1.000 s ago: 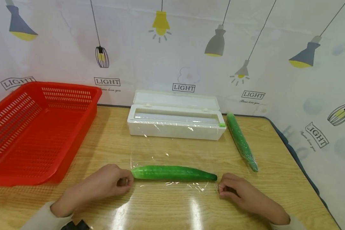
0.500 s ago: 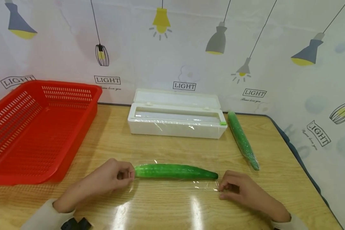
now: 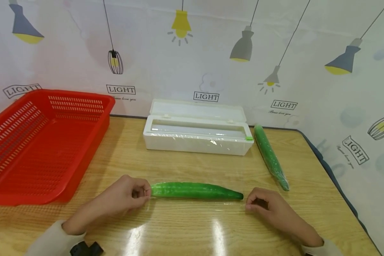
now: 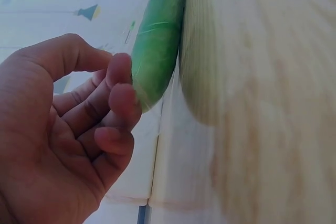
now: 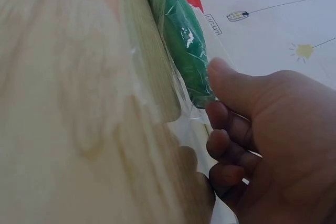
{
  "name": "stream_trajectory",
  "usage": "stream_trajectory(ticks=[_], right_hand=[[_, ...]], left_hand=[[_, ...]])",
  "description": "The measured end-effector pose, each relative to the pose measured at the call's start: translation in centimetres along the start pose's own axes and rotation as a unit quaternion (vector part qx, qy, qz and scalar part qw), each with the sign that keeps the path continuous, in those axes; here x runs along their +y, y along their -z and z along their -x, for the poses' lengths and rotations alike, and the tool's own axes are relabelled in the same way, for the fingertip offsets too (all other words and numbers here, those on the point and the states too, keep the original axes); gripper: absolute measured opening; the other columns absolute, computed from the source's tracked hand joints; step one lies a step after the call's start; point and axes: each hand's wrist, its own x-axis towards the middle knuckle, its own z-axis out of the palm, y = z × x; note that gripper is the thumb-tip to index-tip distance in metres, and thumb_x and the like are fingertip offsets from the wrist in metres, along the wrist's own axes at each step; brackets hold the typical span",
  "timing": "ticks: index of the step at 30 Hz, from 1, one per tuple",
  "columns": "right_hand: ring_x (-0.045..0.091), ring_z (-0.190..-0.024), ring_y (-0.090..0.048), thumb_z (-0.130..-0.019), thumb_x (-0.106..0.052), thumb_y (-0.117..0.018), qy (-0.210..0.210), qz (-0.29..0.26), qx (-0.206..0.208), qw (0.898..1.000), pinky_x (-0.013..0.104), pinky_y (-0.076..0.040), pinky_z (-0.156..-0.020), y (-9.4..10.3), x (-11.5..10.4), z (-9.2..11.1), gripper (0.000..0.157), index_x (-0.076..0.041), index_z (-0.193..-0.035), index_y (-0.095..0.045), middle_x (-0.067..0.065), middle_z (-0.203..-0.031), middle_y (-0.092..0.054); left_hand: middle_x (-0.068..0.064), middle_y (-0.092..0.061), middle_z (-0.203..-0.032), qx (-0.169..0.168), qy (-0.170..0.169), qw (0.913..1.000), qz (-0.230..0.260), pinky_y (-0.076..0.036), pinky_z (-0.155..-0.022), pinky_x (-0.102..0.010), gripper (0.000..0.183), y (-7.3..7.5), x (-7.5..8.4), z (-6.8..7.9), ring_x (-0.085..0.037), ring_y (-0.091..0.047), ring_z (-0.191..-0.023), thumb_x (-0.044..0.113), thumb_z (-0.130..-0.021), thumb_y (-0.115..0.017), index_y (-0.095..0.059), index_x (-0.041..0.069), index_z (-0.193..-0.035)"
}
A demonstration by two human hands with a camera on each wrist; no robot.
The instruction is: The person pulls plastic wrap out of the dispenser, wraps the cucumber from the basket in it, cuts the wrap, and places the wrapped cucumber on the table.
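A green cucumber lies crosswise in the middle of the table, with clear cling film about it. That film runs back to the white cling film box, whose lid is up. My left hand pinches the film at the cucumber's pale end, fingertips against that end in the left wrist view. Just off the dark tip, my right hand pinches the film between thumb and forefinger. In the right wrist view, wrinkled film covers the cucumber and reaches those fingertips. The film's exact edges are hard to see.
A red plastic basket stands on the left of the table. Another cucumber, wrapped in film, lies slanted right of the box. Behind the wooden table hangs a cloth printed with lamps.
The film glints in front of the cucumber have shrunk. My right thumb and forefinger, parted half a second ago, have come together slightly farther back. My left hand has shifted slightly right.
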Motion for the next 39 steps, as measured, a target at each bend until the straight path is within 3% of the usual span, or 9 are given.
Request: stream_trajectory(ticks=[7, 12, 18, 21, 25, 30, 34, 39], right_hand=[[0.014, -0.076, -0.052, -0.094, 0.002, -0.056, -0.051, -0.064, 0.007, 0.997, 0.028, -0.046, -0.063, 0.0, 0.1, -0.3, 0.014, -0.012, -0.092, -0.058, 0.001, -0.089, -0.058], [0.016, -0.081, -0.050, -0.094, 0.006, -0.053, -0.032, -0.083, 0.008, 0.996, 0.030, -0.045, -0.067, 0.0, 0.3, -0.8, 0.016, -0.010, -0.092, -0.056, 0.007, -0.092, -0.055], [0.024, -0.100, -0.053, -0.094, 0.008, -0.053, -0.011, -0.078, 0.024, 0.997, 0.029, -0.048, -0.076, -0.3, 0.2, -1.5, 0.021, -0.012, -0.089, -0.057, 0.014, -0.109, -0.055], [0.024, -0.099, -0.057, -0.094, 0.007, -0.053, -0.017, -0.074, 0.031, 0.997, 0.029, -0.051, -0.075, -0.3, 0.1, -1.6, 0.020, -0.011, -0.088, -0.058, 0.012, -0.110, -0.060], [0.019, -0.092, -0.061, -0.096, 0.001, -0.053, -0.056, -0.064, 0.043, 0.995, 0.028, -0.051, -0.074, -0.3, -0.1, -1.6, 0.016, -0.010, -0.087, -0.060, 0.006, -0.103, -0.064], [0.017, -0.088, -0.063, -0.096, -0.009, -0.057, -0.100, -0.045, 0.062, 0.992, 0.027, -0.051, -0.071, -0.4, -0.3, -1.8, 0.013, -0.011, -0.085, -0.062, 0.001, -0.099, -0.067], [0.015, -0.081, -0.063, -0.093, -0.009, -0.062, -0.104, -0.011, 0.076, 0.992, 0.027, -0.051, -0.067, -0.6, -0.4, -2.2, 0.011, -0.013, -0.083, -0.063, -0.002, -0.092, -0.067], [0.011, -0.075, -0.061, -0.091, -0.007, -0.066, -0.087, 0.029, 0.093, 0.991, 0.026, -0.050, -0.063, -1.0, 0.7, -2.1, 0.014, -0.019, -0.083, -0.064, -0.007, -0.087, -0.066]], left_hand=[[0.009, -0.054, -0.060, 0.028, -0.017, 0.9995, -0.005, -0.038, -0.045, -0.021, 0.011, -0.1, -0.1, -0.4, -0.003, -0.046, -0.051, 0.000, -0.081, -0.066, -0.063, 0.010, -0.081], [0.008, -0.053, -0.064, 0.046, -0.015, 0.9987, -0.019, -0.039, -0.049, -0.021, 0.014, -0.1, -0.3, -0.5, -0.005, -0.047, -0.056, -0.001, -0.081, -0.063, -0.062, 0.012, -0.081], [0.006, -0.056, -0.090, 0.095, -0.047, 0.9908, -0.084, -0.040, -0.057, -0.024, 0.024, -0.2, -0.7, -1.0, -0.011, -0.046, -0.069, 0.001, -0.078, -0.066, -0.058, 0.023, -0.076], [0.004, -0.060, -0.099, 0.097, -0.056, 0.9902, -0.084, -0.043, -0.057, -0.025, 0.026, -0.3, -1.0, -1.4, -0.012, -0.049, -0.071, -0.001, -0.078, -0.065, -0.056, 0.023, -0.074], [0.004, -0.064, -0.091, 0.099, -0.061, 0.9907, -0.072, -0.045, -0.057, -0.024, 0.026, -0.4, -1.1, -1.6, -0.011, -0.051, -0.070, -0.004, -0.077, -0.064, -0.056, 0.020, -0.074], [0.006, -0.062, -0.084, 0.112, -0.044, 0.9894, -0.082, -0.047, -0.058, -0.024, 0.025, -0.5, -1.0, -1.7, -0.010, -0.052, -0.070, -0.005, -0.075, -0.065, -0.056, 0.018, -0.074], [0.006, -0.059, -0.080, 0.117, -0.032, 0.9884, -0.091, -0.047, -0.057, -0.024, 0.024, -0.7, -0.8, -1.8, -0.009, -0.051, -0.068, -0.006, -0.074, -0.064, -0.056, 0.016, -0.075], [0.006, -0.054, -0.075, 0.127, -0.067, 0.9843, -0.102, -0.044, -0.054, -0.022, 0.026, -0.9, -0.7, -1.9, -0.008, -0.048, -0.065, -0.010, -0.073, -0.062, -0.054, 0.015, -0.075]])
